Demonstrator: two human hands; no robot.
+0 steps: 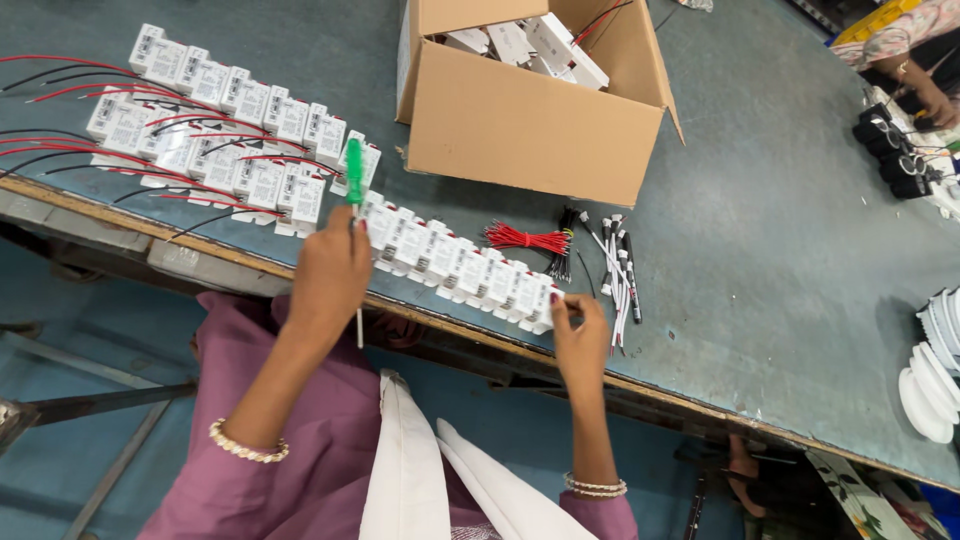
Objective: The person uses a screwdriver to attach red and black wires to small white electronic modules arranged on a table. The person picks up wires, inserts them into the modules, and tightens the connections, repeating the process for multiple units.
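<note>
The left hand is clenched round a green-handled screwdriver — blade pointing down. The right hand pinches the end unit of a row of small white plastic modules along the near edge of the grey-green surface, before an open cardboard box.

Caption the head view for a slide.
Left hand grips a green-handled screwdriver; right hand touches the end of a row of white modules.
</note>
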